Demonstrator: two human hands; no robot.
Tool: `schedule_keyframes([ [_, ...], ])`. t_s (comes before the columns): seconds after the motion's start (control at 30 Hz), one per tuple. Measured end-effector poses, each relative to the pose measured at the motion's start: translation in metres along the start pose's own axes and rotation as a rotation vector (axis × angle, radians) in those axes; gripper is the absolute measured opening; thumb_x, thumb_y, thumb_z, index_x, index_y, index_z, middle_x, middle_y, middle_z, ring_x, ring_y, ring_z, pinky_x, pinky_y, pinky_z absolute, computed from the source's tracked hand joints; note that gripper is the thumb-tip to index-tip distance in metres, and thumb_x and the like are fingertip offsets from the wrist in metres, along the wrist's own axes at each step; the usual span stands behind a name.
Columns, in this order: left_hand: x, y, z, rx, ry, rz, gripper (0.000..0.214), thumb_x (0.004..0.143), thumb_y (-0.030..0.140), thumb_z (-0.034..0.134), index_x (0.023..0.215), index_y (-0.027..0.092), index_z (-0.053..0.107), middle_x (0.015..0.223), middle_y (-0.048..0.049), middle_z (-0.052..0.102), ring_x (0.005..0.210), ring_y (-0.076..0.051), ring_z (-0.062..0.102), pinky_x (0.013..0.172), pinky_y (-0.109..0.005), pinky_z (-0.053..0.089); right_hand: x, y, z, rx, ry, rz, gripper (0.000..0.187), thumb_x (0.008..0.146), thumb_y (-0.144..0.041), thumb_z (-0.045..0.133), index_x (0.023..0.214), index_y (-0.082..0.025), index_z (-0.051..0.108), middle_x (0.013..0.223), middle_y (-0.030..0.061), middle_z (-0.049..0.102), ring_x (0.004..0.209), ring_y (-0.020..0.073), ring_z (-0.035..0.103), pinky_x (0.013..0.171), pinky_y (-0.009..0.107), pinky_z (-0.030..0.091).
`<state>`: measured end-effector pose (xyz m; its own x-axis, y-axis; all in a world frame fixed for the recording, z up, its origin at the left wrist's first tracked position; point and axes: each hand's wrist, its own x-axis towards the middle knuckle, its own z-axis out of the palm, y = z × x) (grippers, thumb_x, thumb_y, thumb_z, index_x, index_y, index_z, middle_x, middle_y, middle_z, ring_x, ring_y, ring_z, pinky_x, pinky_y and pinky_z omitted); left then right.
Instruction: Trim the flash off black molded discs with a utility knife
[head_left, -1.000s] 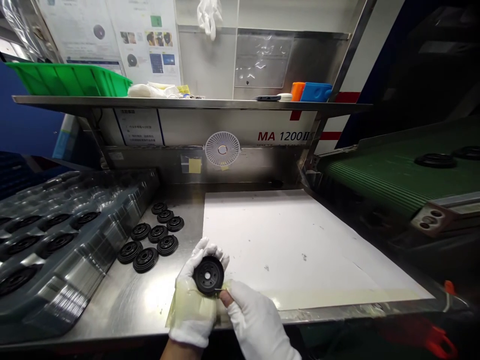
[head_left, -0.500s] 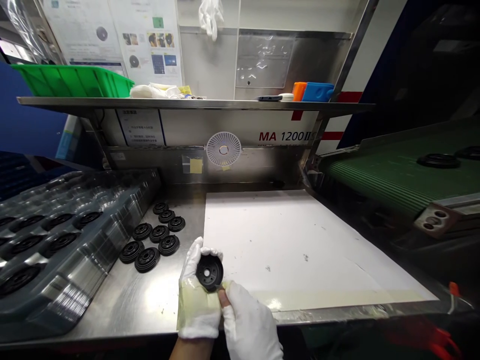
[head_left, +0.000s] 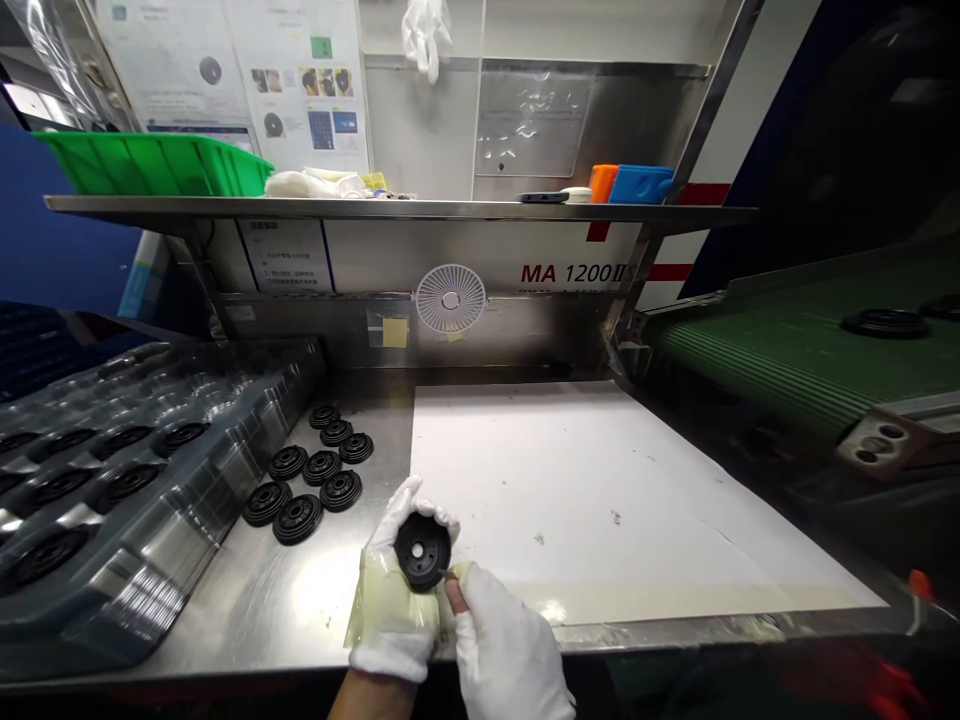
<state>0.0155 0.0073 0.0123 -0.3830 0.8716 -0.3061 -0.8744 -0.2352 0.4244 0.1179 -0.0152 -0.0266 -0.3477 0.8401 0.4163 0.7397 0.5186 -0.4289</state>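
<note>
My left hand (head_left: 394, 610), in a white glove partly wrapped in yellowish film, is shut on a round black rubber part (head_left: 422, 551) with a central hole. My right hand (head_left: 502, 640), also gloved, pinches a thin metal pick (head_left: 450, 574), whose tip touches the part's lower right edge. Beside my left hand, several matching black parts (head_left: 315, 480) lie in a loose group on the steel bench (head_left: 247, 600). More of them sit in the pockets of a dark tray (head_left: 225, 450) further left.
A white paper sheet (head_left: 600, 490) covers the bench to the right. A green conveyor belt (head_left: 787, 350) carries black parts at the right. Above the bench are a small white fan (head_left: 450, 298) and a steel shelf (head_left: 375, 208) holding a green crate (head_left: 150, 165) and a blue box (head_left: 641, 185).
My right hand has moved up and left, closer to the part, and the pick stays at its edge. The whole view has drifted slightly, so the scene sits further right.
</note>
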Motion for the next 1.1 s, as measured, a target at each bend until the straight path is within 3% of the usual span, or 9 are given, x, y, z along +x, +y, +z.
schedule_keyframes([
  [0.13, -0.002, 0.000, -0.001, -0.015, -0.017, 0.050, 0.026, 0.075, 0.016, 0.059, 0.100, 0.017, 0.061, 0.074, -0.0024, 0.060, 0.071, -0.014, 0.060, 0.076, -0.033, 0.052, -0.001, -0.003, 0.004, -0.037, 0.021, -0.028, 0.028, 0.093, -0.033, 0.031, 0.076, -0.025, 0.051, 0.062, -0.0020, 0.060, 0.052, 0.0188, 0.059, 0.048, 0.030, 0.029],
  [0.27, -0.007, 0.005, -0.004, 0.075, -0.061, -0.094, 0.035, 0.075, 0.018, 0.052, 0.109, 0.011, 0.059, 0.086, -0.0132, 0.064, 0.079, -0.024, 0.062, 0.072, -0.045, 0.052, 0.004, 0.003, -0.004, 0.054, 0.023, -0.022, 0.027, 0.092, -0.030, 0.029, 0.082, -0.025, 0.054, 0.066, -0.0012, 0.062, 0.055, 0.0187, 0.059, 0.049, 0.029, 0.030],
  [0.37, -0.007, 0.005, -0.004, 0.044, -0.082, -0.096, 0.027, 0.074, 0.015, 0.052, 0.099, 0.010, 0.062, 0.070, -0.0072, 0.060, 0.065, -0.018, 0.058, 0.067, -0.039, 0.052, 0.004, 0.008, -0.007, 0.050, 0.013, 0.023, 0.025, 0.091, -0.029, 0.030, 0.082, -0.025, 0.054, 0.065, -0.0011, 0.062, 0.056, 0.0193, 0.059, 0.050, 0.029, 0.030],
  [0.5, -0.005, 0.003, -0.002, -0.024, -0.006, -0.056, 0.013, 0.075, 0.017, 0.060, 0.086, 0.013, 0.064, 0.063, -0.0010, 0.054, 0.060, -0.013, 0.054, 0.063, -0.030, 0.050, 0.000, 0.009, -0.003, 0.043, 0.004, 0.063, 0.026, 0.091, -0.028, 0.028, 0.080, -0.025, 0.052, 0.064, -0.0020, 0.061, 0.055, 0.0188, 0.057, 0.050, 0.029, 0.029],
  [0.67, -0.008, 0.002, 0.002, 0.005, -0.034, -0.042, 0.011, 0.075, 0.019, 0.062, 0.084, 0.012, 0.064, 0.066, -0.0011, 0.054, 0.063, -0.013, 0.054, 0.062, -0.028, 0.050, 0.001, 0.009, -0.005, 0.107, 0.045, 0.095, 0.030, 0.094, -0.033, 0.025, 0.081, -0.026, 0.051, 0.065, -0.0032, 0.059, 0.055, 0.0177, 0.054, 0.051, 0.028, 0.028],
  [1.1, -0.011, 0.000, -0.002, 0.044, -0.037, -0.028, 0.012, 0.075, 0.019, 0.061, 0.085, 0.013, 0.064, 0.068, -0.0012, 0.052, 0.064, -0.013, 0.052, 0.062, -0.029, 0.049, -0.004, 0.010, -0.002, 0.092, -0.040, 0.082, 0.029, 0.093, -0.037, 0.026, 0.076, -0.026, 0.046, 0.061, -0.0041, 0.057, 0.053, 0.0179, 0.054, 0.049, 0.029, 0.025],
])
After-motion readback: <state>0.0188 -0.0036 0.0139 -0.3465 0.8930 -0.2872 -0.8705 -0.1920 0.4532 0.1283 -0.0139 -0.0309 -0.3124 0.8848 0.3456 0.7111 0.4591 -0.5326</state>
